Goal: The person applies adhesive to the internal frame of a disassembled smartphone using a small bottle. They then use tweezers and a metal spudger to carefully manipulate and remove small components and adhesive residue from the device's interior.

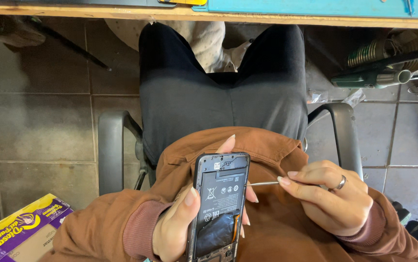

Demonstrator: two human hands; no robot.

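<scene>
At the lower left a purple and yellow cardboard box (pixel 17 225) is seen on the tiled floor. An opened smartphone (pixel 220 206), back cover off and battery exposed, is gripped upright by the left hand (pixel 177 225), its long axis running away from the body. A thin metal tool (pixel 262 184) is pinched in the right hand (pixel 333 201), lying crosswise, its tip touching the phone's right edge. Both hands are held over the lap, close together.

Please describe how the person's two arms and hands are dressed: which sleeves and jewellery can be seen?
Both arms wear brown jacket sleeves with ribbed, pinkish-brown cuffs. The left hand is bare, with no ring in view. The right hand has a silver ring on one finger. Fingernails are rather long.
</scene>
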